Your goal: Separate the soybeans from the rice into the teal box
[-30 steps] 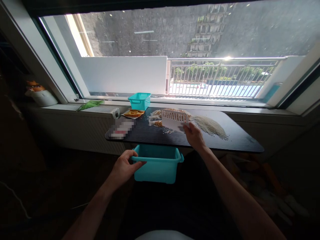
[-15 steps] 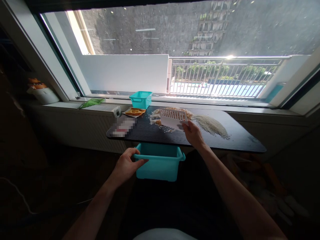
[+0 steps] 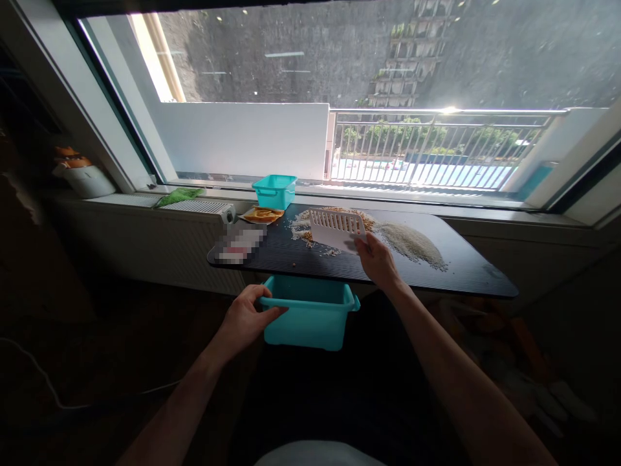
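Observation:
My left hand [image 3: 247, 314] is closed on the left rim of a turquoise plastic bin [image 3: 305, 327], thumb over the front edge. The bin sits below the table's front edge, and its bottom inside is hidden. In my right hand [image 3: 380, 260] is a white slotted scoop [image 3: 334, 236], gripped at its right end and held over the table. Around and behind the scoop lie yellow corn kernels [image 3: 308, 237] mixed with white grains. A heap of white rice-like grains [image 3: 412, 243] spreads to the right of my right hand.
The dark table [image 3: 473, 272] stands under a window. A smaller turquoise bin [image 3: 275, 193], an orange-printed packet [image 3: 262, 215] and a blurred flat item [image 3: 240, 244] are at its left. A green cloth [image 3: 180, 197] lies on the radiator [image 3: 160, 239], near a white pot [image 3: 90, 181].
A single small kernel now shows near the table's front edge, above the large bin. Both hands, the scoop and the bin have hardly moved; the view has shifted slightly.

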The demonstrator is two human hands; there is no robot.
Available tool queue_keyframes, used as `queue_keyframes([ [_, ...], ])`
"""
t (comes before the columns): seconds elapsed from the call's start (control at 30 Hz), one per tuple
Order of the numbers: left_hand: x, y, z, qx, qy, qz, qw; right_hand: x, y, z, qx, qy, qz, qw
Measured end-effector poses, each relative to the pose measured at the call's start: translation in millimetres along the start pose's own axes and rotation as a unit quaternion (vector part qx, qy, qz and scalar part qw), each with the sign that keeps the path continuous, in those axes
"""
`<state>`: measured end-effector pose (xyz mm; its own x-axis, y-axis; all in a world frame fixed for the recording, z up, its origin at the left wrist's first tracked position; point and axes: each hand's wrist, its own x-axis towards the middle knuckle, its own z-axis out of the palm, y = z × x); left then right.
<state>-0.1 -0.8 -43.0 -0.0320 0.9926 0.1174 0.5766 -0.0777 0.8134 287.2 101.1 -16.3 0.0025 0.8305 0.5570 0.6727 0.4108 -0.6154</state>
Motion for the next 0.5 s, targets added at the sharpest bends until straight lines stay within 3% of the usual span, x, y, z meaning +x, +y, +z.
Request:
queue_keyframes([
  [0.5,-2,8,-9.7,0.014,0.009,-0.024,1.0,-22,-3,8,0.073,-0.037,-0.002,0.997],
])
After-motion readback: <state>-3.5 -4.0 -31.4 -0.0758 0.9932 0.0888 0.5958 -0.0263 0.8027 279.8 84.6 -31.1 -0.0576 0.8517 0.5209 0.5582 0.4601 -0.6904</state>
